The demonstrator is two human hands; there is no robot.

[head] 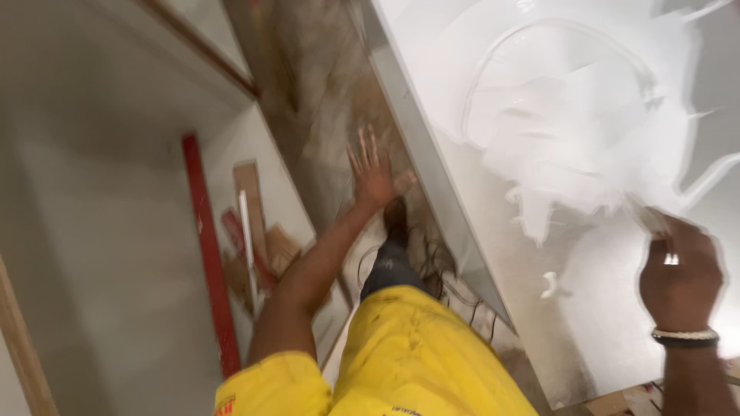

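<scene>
The right hand (681, 279) is raised to a grey wall panel (555, 323), its grip clenched on a small tool whose kind I cannot tell, the blade end hidden in blur. Around it spreads wet white plaster (586, 123), smeared thick in curved, glossy strokes with ragged edges, covering the upper panel. The left hand (371, 173) hangs out over the dusty floor (308, 92), fingers spread, gripping nothing. A red level (210, 254) lies below.
</scene>
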